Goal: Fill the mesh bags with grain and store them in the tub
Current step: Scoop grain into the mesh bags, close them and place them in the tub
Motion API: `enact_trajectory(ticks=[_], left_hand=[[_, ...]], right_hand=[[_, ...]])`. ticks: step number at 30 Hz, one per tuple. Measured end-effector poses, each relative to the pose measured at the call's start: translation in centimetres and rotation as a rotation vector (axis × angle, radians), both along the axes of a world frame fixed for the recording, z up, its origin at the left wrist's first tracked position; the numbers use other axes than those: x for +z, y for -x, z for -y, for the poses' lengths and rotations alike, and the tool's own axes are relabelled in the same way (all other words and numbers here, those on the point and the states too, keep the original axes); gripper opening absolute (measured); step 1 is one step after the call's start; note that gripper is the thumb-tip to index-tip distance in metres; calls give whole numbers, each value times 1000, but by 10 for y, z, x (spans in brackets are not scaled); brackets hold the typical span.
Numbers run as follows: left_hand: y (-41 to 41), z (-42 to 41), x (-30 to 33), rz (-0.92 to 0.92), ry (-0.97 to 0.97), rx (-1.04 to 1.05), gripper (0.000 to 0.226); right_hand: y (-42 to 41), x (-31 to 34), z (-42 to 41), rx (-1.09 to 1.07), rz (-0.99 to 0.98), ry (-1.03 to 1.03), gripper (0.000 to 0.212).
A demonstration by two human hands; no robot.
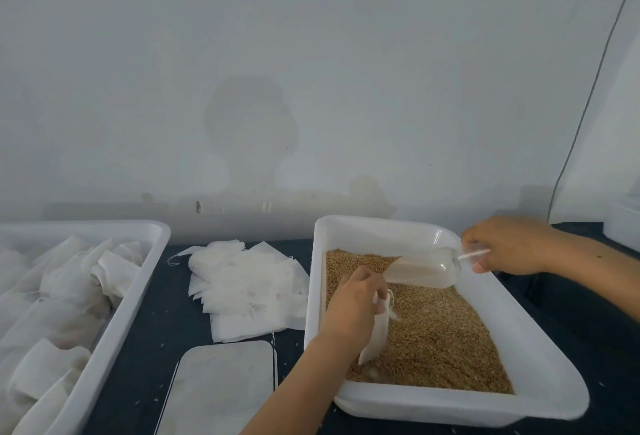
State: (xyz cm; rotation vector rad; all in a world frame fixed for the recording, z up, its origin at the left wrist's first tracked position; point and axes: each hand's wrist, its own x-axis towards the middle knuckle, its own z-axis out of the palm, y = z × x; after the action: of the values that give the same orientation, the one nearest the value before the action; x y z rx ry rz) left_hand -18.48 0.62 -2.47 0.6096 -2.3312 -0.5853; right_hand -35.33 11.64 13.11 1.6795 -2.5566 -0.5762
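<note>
Bag held over the grain, scoop at its mouth.

The left hand (353, 299) pinches a small bag (375, 337) hanging into the grain (436, 334); the right hand (509, 244) grips a clear scoop (426, 270) just above it. Left of both hands lie empty bags (249, 282), and further left a tub (114, 316) with filled bags (52, 303).

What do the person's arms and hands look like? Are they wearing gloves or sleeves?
No gloves and no sleeves show. The left hand and right hand are both bare, and both forearms are bare as far as the picture reaches. No rings, watch or bracelets can be seen on them. The right forearm has a tiny dark spot on it. The arms come in from the bottom and the right edge.
</note>
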Motion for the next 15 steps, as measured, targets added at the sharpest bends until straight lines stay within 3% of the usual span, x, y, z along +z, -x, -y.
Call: enact_trajectory(ticks=[9,12,15], left_hand=[[-7,-3,18,-335,-494,-78,16],[-9,-3,21,-420,-548,-81,15],[-9,-3,21,-433,-572,-94,15]], right_hand=[[-13,-112,16,-178,529,203,18],[-21,-134,21,-202,552,215,23],[-19,-140,28,-131,500,213,7]])
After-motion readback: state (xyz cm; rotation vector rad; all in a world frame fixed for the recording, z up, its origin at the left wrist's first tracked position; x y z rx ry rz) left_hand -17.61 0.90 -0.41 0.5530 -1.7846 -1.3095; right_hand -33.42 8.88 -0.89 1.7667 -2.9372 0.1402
